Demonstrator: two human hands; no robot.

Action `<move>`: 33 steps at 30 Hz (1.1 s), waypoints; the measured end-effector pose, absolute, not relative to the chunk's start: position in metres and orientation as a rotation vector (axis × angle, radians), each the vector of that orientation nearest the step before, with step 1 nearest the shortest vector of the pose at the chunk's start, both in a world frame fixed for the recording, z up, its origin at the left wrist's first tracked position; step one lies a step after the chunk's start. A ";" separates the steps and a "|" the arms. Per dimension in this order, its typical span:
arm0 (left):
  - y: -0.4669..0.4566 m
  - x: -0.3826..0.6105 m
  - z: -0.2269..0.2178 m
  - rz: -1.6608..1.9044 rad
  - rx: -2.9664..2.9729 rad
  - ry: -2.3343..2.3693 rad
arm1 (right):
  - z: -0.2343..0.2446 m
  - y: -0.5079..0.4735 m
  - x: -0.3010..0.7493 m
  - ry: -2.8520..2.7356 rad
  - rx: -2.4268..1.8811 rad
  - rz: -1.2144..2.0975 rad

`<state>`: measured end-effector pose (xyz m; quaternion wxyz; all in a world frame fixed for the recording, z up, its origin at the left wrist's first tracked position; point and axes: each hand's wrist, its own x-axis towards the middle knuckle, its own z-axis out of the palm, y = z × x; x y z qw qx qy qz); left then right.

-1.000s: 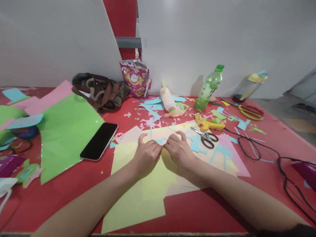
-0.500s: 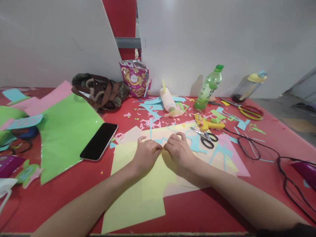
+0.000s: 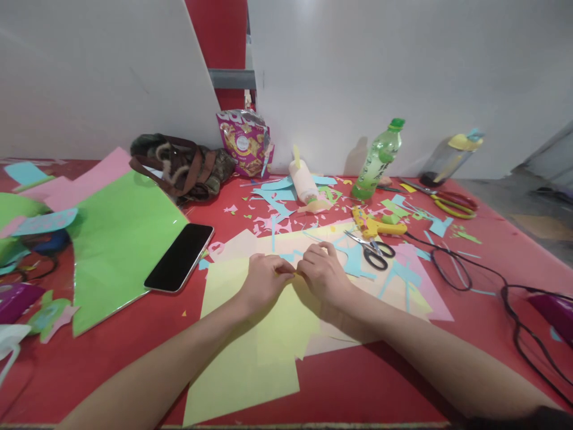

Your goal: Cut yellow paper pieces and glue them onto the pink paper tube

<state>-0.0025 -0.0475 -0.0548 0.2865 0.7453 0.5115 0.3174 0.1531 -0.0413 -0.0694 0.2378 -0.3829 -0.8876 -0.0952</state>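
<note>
Your left hand (image 3: 263,282) and right hand (image 3: 323,273) meet fingertip to fingertip, both pinching a small yellow paper bit (image 3: 290,273) just right of the phone (image 3: 179,256), neither nearer than the other. The yellow sheet (image 3: 250,352) under them runs lengthwise toward you. The red table (image 3: 358,382) is strewn with scraps; white panels (image 3: 403,71) stand beyond the phone.

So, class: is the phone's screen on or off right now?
Off: the phone lies face up, partly on the green sheet, and its screen is plain black with nothing lit.
</note>
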 end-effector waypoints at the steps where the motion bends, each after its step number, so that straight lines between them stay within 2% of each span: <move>1: -0.047 -0.003 -0.055 0.850 1.971 1.380 | -0.069 -0.041 0.153 -2.431 -1.053 -0.255; 15: -0.043 -0.009 -0.061 0.956 1.865 1.377 | -0.067 -0.037 0.159 -2.517 -1.033 -0.197; 24: -0.045 -0.009 -0.065 0.910 2.323 1.390 | -0.059 -0.043 0.158 -2.509 -1.052 -0.160; 33: -0.050 -0.010 -0.068 0.929 2.744 1.288 | -0.069 -0.039 0.160 -2.449 -1.007 -0.290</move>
